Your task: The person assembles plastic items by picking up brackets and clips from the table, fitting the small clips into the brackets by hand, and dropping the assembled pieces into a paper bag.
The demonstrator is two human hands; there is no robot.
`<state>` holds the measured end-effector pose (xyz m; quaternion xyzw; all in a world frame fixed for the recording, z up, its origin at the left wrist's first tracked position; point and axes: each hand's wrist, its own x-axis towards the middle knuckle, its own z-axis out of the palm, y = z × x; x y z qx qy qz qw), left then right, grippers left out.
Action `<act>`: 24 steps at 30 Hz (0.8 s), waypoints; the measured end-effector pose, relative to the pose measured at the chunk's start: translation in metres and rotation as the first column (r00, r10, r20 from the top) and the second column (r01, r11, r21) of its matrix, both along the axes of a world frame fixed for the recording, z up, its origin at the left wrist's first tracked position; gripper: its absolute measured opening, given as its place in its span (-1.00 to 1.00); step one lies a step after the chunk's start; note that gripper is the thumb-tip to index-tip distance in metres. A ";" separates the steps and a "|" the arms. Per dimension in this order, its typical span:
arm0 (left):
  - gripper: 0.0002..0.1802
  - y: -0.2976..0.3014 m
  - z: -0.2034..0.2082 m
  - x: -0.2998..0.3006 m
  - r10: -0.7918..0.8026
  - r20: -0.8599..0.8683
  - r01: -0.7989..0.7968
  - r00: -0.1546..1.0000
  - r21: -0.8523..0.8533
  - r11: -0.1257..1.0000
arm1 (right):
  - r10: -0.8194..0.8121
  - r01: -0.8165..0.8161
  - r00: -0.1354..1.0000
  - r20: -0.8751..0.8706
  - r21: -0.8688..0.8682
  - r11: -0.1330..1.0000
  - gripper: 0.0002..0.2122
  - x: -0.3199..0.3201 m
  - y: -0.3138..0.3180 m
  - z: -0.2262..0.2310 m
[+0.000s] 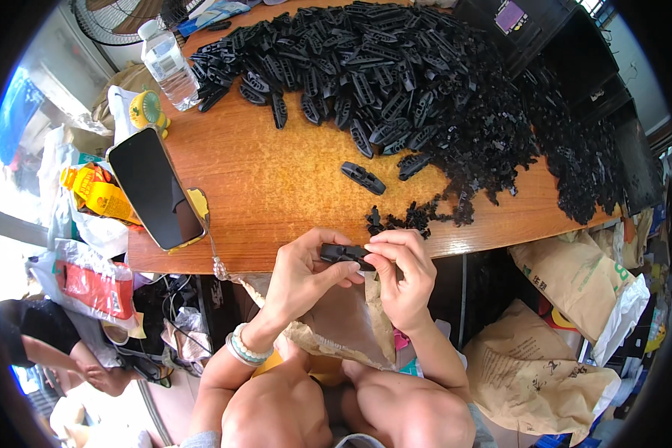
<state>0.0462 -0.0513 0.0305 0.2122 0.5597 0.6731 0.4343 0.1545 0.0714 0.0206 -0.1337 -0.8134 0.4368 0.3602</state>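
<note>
Between my two hands, just off the near edge of the wooden table [269, 194], is a black plastic part [345, 254]. My left hand [306, 269] wraps its fingers and thumb round the part's left side. My right hand [402, 272] pinches at its right end; whether a smaller piece sits between those fingertips is too small to tell. Two loose long black plastic parts, one [363, 178] lying alone, rest beyond my hands. Closer in, a few small black clips [407, 218] are scattered near the table edge.
A large heap of long black parts [336, 67] and smaller clips [493, 127] covers the far side. A phone [155, 190], water bottle [169, 66] and small yellow fan [148, 110] stand left. Paper bags [530, 366] lie right. Another person's hand [101, 373] shows lower left.
</note>
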 end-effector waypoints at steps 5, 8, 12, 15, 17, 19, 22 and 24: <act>-0.75 0.000 -0.006 0.000 0.034 -0.049 -0.032 0.998 0.026 0.999 | 0.028 -0.009 0.998 -0.056 0.306 0.952 -0.85 0.001 0.006 0.000; -0.80 -0.005 -0.006 0.000 0.041 -0.142 -0.035 0.989 0.044 0.998 | 0.149 -0.104 0.980 0.133 -0.294 0.950 -0.80 0.011 0.001 -0.006; -0.84 -0.007 0.002 0.001 -0.043 -0.214 0.048 0.976 0.019 0.999 | 0.208 -0.082 0.963 0.170 -0.552 0.830 -0.76 0.022 -0.005 -0.005; -0.77 -0.005 0.004 -0.013 -0.190 -0.382 0.186 0.905 -0.050 0.981 | 0.281 -0.114 0.943 0.180 -0.617 0.779 -0.76 0.029 0.000 -0.010; -0.70 -0.004 0.009 -0.028 -0.243 -0.680 0.171 0.692 -0.172 0.970 | 0.371 -0.146 0.910 0.186 -0.694 0.705 -0.76 0.032 0.007 -0.011; -0.68 0.012 0.001 -0.040 -0.186 -0.724 0.049 0.664 -0.206 0.977 | 0.539 -0.346 0.785 0.305 -0.507 0.790 -0.74 0.030 0.013 -0.006; -0.68 0.057 -0.009 -0.054 -0.085 -0.867 -0.137 0.491 -0.173 0.975 | 0.121 -0.078 0.953 0.277 -0.161 0.984 -0.80 0.011 0.017 -0.019; -0.66 0.076 -0.018 -0.062 0.035 -0.991 -0.139 0.127 0.017 0.990 | -0.271 0.194 0.947 0.175 0.362 0.912 -0.86 -0.009 0.019 -0.014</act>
